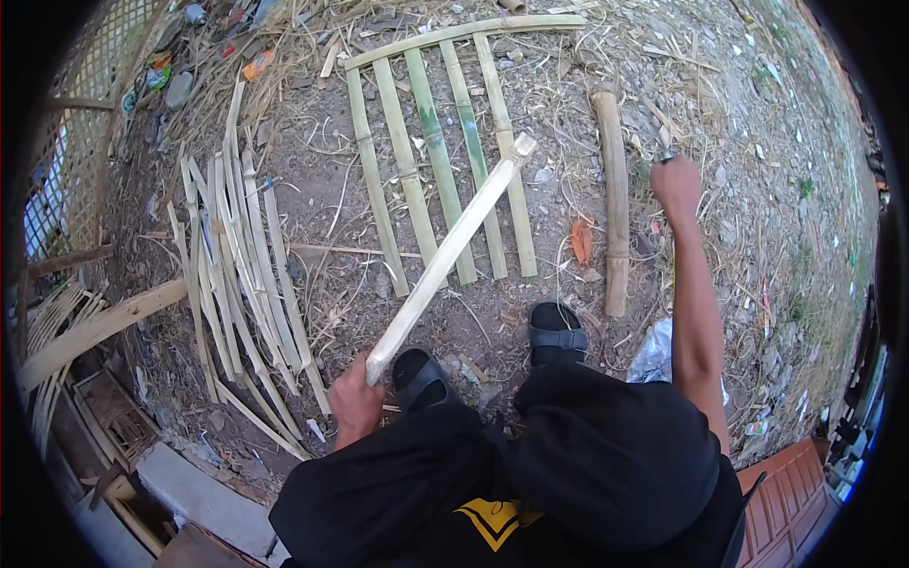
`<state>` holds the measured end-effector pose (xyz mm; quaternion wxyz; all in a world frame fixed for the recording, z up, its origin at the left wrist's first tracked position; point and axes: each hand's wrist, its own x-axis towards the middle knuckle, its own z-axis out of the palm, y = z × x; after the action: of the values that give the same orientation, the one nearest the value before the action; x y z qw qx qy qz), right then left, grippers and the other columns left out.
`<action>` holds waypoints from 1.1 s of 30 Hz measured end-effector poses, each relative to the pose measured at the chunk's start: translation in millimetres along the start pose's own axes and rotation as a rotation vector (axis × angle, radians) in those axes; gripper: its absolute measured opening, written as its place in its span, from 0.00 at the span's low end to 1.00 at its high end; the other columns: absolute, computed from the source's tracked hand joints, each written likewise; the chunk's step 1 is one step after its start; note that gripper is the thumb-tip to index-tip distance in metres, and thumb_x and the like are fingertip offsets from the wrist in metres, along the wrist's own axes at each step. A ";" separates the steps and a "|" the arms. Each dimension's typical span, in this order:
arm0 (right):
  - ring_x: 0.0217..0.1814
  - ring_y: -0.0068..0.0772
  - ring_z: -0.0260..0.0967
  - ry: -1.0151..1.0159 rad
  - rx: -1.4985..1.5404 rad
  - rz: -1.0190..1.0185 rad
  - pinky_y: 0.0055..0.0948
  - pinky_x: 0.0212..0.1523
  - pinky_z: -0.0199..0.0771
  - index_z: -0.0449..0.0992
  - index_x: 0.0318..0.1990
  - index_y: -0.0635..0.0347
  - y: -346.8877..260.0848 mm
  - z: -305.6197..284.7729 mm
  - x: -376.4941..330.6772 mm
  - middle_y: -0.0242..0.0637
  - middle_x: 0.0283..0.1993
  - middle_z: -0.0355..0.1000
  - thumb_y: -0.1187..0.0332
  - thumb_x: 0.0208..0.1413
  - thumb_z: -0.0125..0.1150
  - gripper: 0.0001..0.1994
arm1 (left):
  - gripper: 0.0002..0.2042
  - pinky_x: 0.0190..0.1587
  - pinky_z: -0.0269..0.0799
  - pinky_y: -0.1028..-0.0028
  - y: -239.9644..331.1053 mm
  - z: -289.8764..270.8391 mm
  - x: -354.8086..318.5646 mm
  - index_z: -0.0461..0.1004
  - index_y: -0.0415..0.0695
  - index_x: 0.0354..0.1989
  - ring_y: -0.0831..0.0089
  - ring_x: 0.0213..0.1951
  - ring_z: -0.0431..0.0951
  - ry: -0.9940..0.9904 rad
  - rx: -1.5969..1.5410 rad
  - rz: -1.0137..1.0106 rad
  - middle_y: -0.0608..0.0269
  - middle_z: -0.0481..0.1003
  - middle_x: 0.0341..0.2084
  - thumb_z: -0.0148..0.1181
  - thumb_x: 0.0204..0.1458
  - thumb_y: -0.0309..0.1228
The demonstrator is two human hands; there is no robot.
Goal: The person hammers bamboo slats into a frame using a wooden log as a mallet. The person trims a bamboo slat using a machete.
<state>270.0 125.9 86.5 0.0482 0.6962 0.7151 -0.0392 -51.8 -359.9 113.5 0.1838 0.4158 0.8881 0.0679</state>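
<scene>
My left hand (357, 398) is closed round the near end of a pale split bamboo strip (453, 248). The strip slants up and away to the right, and its far end passes over several flat bamboo slats (434, 156) laid side by side on the ground. Across the tops of those slats lies a longer bamboo crosspiece (464, 36). At the right, my right hand (677, 189) grips the dark handle of a knife (655, 121), whose thin blade points away from me. That blade is apart from the strip. Left of the hand lies a round bamboo pole (613, 204).
A loose pile of thin bamboo strips (241, 275) lies at the left, beside a wooden beam (104, 333). Lattice fencing (80, 142) stands beyond it. Shavings and litter cover the dirt, with a silvery plastic sheet (653, 352) near my right knee and a brown panel (786, 497) lower right.
</scene>
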 end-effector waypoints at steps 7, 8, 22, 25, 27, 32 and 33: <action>0.24 0.50 0.72 0.071 0.354 -0.135 0.44 0.30 0.68 0.76 0.28 0.68 -35.7 -30.3 -70.2 0.52 0.22 0.72 0.59 0.55 0.60 0.17 | 0.14 0.27 0.72 0.53 -8.8 0.9 7.7 0.73 0.40 0.36 0.46 0.25 0.78 0.146 -0.001 0.018 0.48 0.76 0.21 0.66 0.38 0.24; 0.22 0.43 0.68 -0.031 0.450 -0.137 0.41 0.28 0.66 0.75 0.26 0.69 -54.5 -27.8 -87.5 0.48 0.19 0.69 0.58 0.55 0.61 0.18 | 0.14 0.27 0.72 0.53 -1.0 1.0 11.0 0.73 0.40 0.36 0.46 0.25 0.78 0.146 -0.003 0.009 0.48 0.76 0.21 0.66 0.38 0.24; 0.13 0.12 0.51 -0.438 1.473 0.278 0.18 0.13 0.48 0.70 0.30 0.56 -98.0 14.0 -122.0 0.20 0.16 0.57 0.57 0.57 0.68 0.16 | 0.08 0.26 0.72 0.55 17.7 5.1 20.3 0.70 0.42 0.30 0.50 0.24 0.78 -0.027 -0.132 0.216 0.52 0.75 0.20 0.64 0.44 0.28; 0.12 0.11 0.49 -0.457 1.587 0.321 0.18 0.12 0.47 0.67 0.26 0.52 -92.1 18.1 -122.5 0.19 0.16 0.56 0.62 0.55 0.70 0.15 | 0.09 0.26 0.72 0.57 13.4 3.4 22.5 0.71 0.42 0.29 0.51 0.24 0.78 -0.051 -0.146 0.243 0.54 0.76 0.20 0.65 0.44 0.28; 0.12 0.11 0.49 -0.424 1.548 0.321 0.19 0.12 0.47 0.68 0.26 0.52 -85.7 23.7 -121.4 0.19 0.16 0.56 0.62 0.56 0.70 0.15 | 0.09 0.26 0.72 0.58 18.3 -0.4 25.1 0.72 0.42 0.30 0.51 0.24 0.78 -0.060 -0.143 0.254 0.54 0.76 0.20 0.66 0.44 0.28; 0.12 0.11 0.50 -0.382 1.446 0.309 0.19 0.12 0.48 0.70 0.28 0.55 -89.5 17.3 -124.5 0.19 0.16 0.58 0.62 0.57 0.69 0.13 | 0.12 0.26 0.73 0.64 16.8 -6.2 29.6 0.80 0.43 0.41 0.53 0.23 0.78 0.005 -0.344 0.297 0.54 0.78 0.22 0.69 0.48 0.30; 0.12 0.11 0.50 -0.377 1.409 0.303 0.20 0.12 0.48 0.71 0.30 0.56 -89.9 17.3 -124.4 0.20 0.16 0.58 0.61 0.57 0.69 0.12 | 0.12 0.26 0.73 0.64 12.3 -8.9 30.5 0.80 0.43 0.41 0.53 0.23 0.78 0.006 -0.343 0.295 0.54 0.78 0.22 0.69 0.48 0.30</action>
<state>183.6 -2.1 83.6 -0.2827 0.6346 0.3966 -0.6000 -64.3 -328.3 116.9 0.2374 0.5036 0.7936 0.2453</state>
